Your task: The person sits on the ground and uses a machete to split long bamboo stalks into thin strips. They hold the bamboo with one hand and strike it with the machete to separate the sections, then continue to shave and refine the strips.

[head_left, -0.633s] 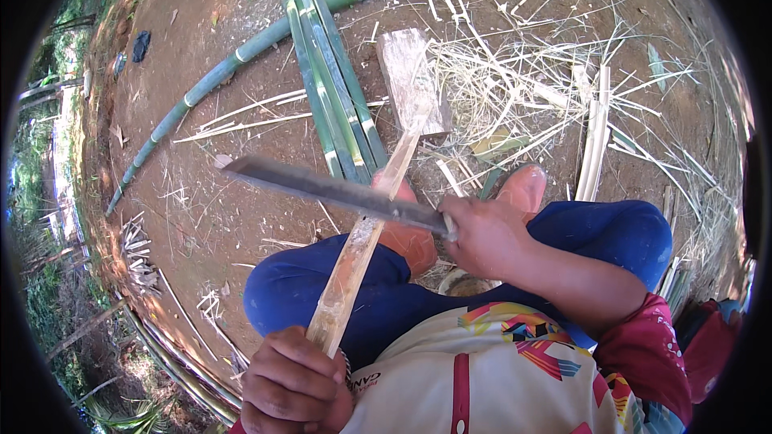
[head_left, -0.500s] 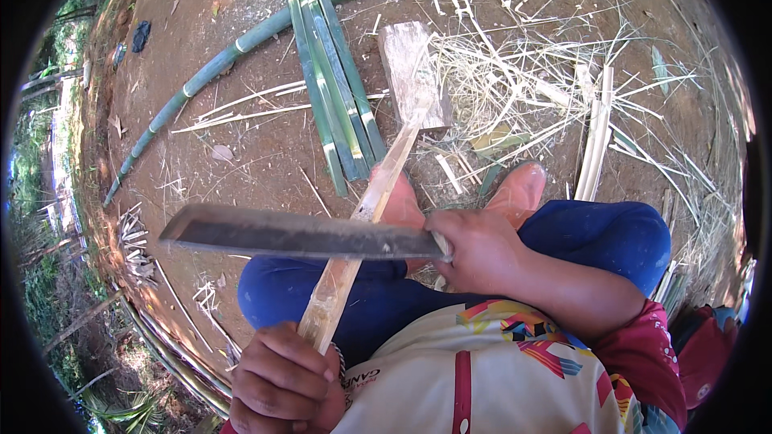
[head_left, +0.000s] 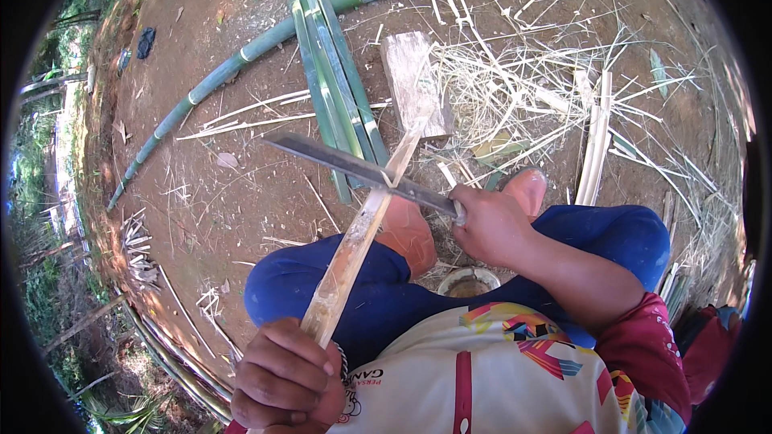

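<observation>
My left hand [head_left: 285, 382] gripped the bamboo strip [head_left: 358, 237] at 6 o'clock (stiff, light, splintery); right hand [head_left: 490, 225] clenched the machete [head_left: 354, 167], blade biting mid-strip.

The right hand [head_left: 492, 225] hid the handle of the long blade [head_left: 354, 167]. The left hand [head_left: 285, 378] covered the near end of the bamboo strip [head_left: 362, 229]. The far green bamboo pole [head_left: 265, 40] ran out past the picture's rim.
</observation>
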Available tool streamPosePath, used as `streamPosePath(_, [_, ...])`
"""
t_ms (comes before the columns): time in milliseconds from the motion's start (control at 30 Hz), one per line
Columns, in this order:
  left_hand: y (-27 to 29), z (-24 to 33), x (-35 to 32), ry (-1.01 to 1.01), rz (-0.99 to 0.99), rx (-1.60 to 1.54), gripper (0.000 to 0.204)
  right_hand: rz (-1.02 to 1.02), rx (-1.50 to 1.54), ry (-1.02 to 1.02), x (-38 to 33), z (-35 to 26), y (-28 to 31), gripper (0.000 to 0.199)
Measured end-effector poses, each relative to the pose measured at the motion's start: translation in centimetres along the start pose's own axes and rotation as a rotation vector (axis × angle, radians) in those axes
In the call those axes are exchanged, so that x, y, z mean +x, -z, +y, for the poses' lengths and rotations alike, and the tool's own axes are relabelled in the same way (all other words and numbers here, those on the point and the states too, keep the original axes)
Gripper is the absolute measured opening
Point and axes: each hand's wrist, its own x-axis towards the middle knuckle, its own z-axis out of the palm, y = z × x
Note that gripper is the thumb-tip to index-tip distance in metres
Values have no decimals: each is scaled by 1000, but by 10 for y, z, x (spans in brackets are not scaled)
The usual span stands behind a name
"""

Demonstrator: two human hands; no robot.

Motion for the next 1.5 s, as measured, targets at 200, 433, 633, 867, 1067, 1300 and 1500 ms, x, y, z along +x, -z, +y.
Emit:
streamPosePath(200, [4, -8, -1, -35, 21, -16, 38, 9, 60, 93, -8, -16, 0, 27])
streamPosePath(433, [9, -4, 1, 5, 40, 16, 36, -72, -5, -6, 2, -12, 6, 28])
streamPosePath(633, [10, -6, 9, 10, 56, 29, 35, -37, -48, -194, 38, 33, -5, 34])
streamPosePath(867, [16, -13, 16, 4, 87, 19, 33, -94, -47, 0, 21, 1, 10, 22])
streamPosePath(1067, [21, -14, 27, 35, 77, 0, 35, -100, -192, -256, 76, 60, 8, 27])
streamPosePath(1300, [22, -20, 33, 41, 141, -6, 36, -178, -133, -125, 85, 51, 12, 27])
streamPosePath(1500, [18, -18, 31, 13, 165, 14, 35, -185, -211, -145, 96, 65, 10, 25])
